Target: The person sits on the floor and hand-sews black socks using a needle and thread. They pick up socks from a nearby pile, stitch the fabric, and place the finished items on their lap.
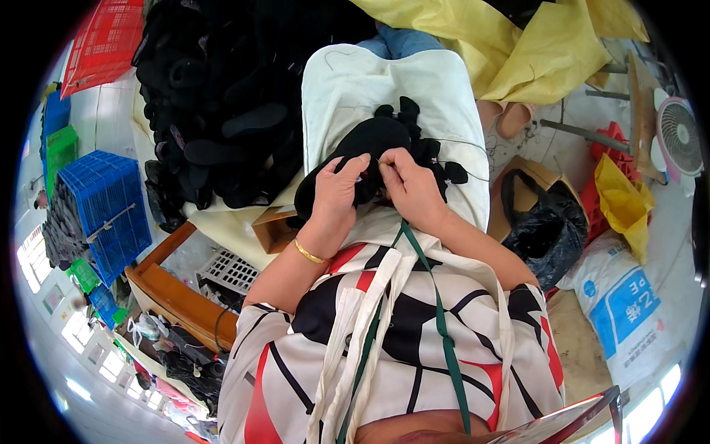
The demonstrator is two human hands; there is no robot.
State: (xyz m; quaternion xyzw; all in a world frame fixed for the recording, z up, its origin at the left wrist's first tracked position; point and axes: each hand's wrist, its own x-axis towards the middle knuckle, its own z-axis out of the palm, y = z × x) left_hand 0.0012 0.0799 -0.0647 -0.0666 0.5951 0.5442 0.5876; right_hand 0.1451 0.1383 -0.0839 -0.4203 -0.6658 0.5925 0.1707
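A black cloth slipper (377, 140) rests over the white cloth (333, 81) on my lap, its sole end pointing away. My left hand (336, 189) is closed on its near left part, thumb and forefinger pressing at the edge. Close on the right, my right hand (410, 185) is pinched at the slipper's near edge; what lies between its fingertips is too small to name. Several black fabric bows (427, 150) with small shiny centres lie beside the slipper, partly behind my right hand. A dark thread (462, 142) runs across the cloth there.
A large heap of black slippers (214, 96) fills the far left. Nearer left are a blue crate (107, 211), a wooden frame (174, 288) and a white basket (231, 271). At right stand a cardboard box with a black bag (540, 222), a white sack (617, 303) and a fan (679, 137).
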